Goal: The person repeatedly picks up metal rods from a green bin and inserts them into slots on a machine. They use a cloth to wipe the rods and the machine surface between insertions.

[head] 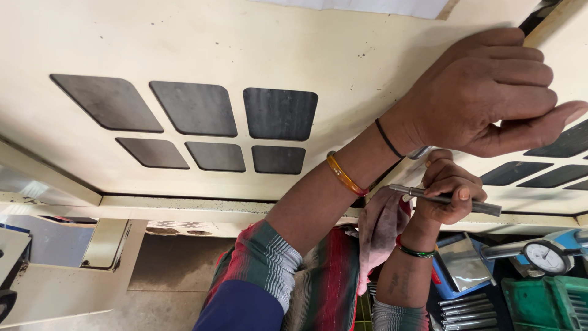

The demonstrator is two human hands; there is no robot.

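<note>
Pressing down on the cream sheet-metal panel [184, 43], the left hand [490, 92] is lying at about two o'clock in the view, fingers curled loosely over the panel's surface near its edge — it is steadying, not clasping anything. Just below it, at roughly four o'clock, the right hand [450, 193] is closing firmly around a slim grey metal file [444, 199], the tool lying almost level and pointing toward three o'clock, right beside the panel's lower edge. A pinkish rag [380, 224] is hanging just under that wrist.

Judging from this, the step in hand is dressing the panel's edge with the file, one hand bracing while the other is working. Whether the file's tip is actually touching metal cannot be told. The next stroke seems to call for keeping the tool flat along the edge and the panel pinned — a slip could be carrying the file off the edge.

At five o'clock a dial gauge [545, 257] and a green tray [539, 303] are sitting well apart from the work.
</note>
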